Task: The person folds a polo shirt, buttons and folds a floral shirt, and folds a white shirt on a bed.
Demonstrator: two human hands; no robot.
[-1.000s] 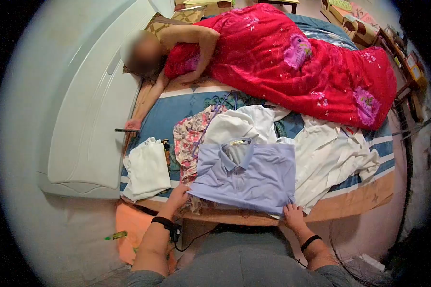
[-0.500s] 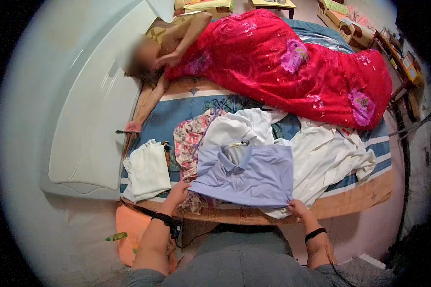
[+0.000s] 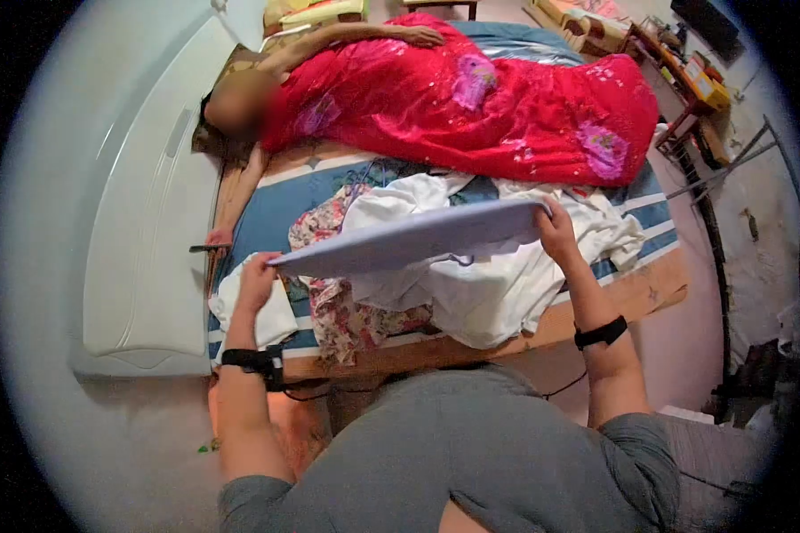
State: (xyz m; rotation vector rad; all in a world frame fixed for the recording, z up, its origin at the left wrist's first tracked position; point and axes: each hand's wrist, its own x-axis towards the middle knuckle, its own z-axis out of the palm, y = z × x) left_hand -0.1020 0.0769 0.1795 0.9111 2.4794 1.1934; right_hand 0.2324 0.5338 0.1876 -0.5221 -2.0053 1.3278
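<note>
The light blue shirt (image 3: pixel 409 238) is stretched in the air between my two hands, above the clothes on the bed. My left hand (image 3: pixel 258 277) pinches its left end, over a folded white garment (image 3: pixel 271 313). At the right end, my right hand (image 3: pixel 553 229) grips the cloth with closed fingers. Beneath the shirt lie a loose white shirt (image 3: pixel 484 302) and a floral garment (image 3: pixel 329 315). The shirt's collar is hidden from view.
Across the bed (image 3: pixel 653 289), a person lies under a red flowered blanket (image 3: pixel 418 98), one hand holding a dark phone (image 3: pixel 209 248). A pale headboard (image 3: pixel 147 240) stands at the left. Shelves (image 3: pixel 684 80) and metal bars (image 3: pixel 720 169) are at the right.
Both my hands have risen and moved forward, lifting the blue shirt off the bed. The view has shifted, and the lying person's upper arm now stretches over the blanket.
</note>
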